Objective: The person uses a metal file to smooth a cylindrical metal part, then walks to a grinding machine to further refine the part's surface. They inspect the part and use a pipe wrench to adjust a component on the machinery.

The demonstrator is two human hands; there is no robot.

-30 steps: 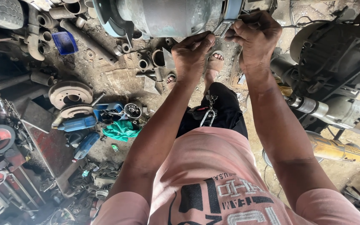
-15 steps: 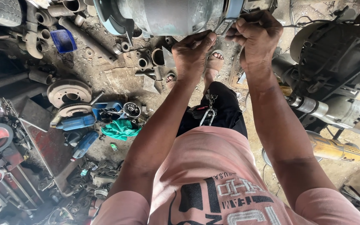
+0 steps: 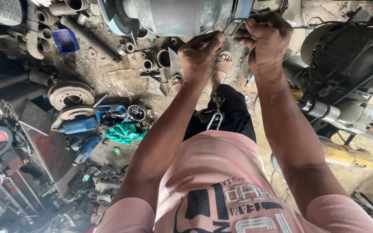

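Note:
A large grey metal cylinder (image 3: 178, 16) with a bluish rim lies across the top of the view. My left hand (image 3: 200, 54) is pressed against its lower right edge with the fingers curled. My right hand (image 3: 262, 36) is clenched around a thin metal tool or wire (image 3: 235, 25) at the cylinder's right end. The part under my fingers is hidden. Both forearms reach straight out from my pink shirt.
Brake drums (image 3: 71, 96), pipes and metal parts litter the ground at left. A blue tray (image 3: 65, 41), blue power tools (image 3: 80, 126) and a green rag (image 3: 125, 133) lie nearby. A big grey machine with a drill chuck (image 3: 324, 110) stands right; a yellow tool (image 3: 344, 156) lies below it.
My right hand has shifted slightly to the right and tightened at the cylinder's end. My left hand stays pressed in about the same place.

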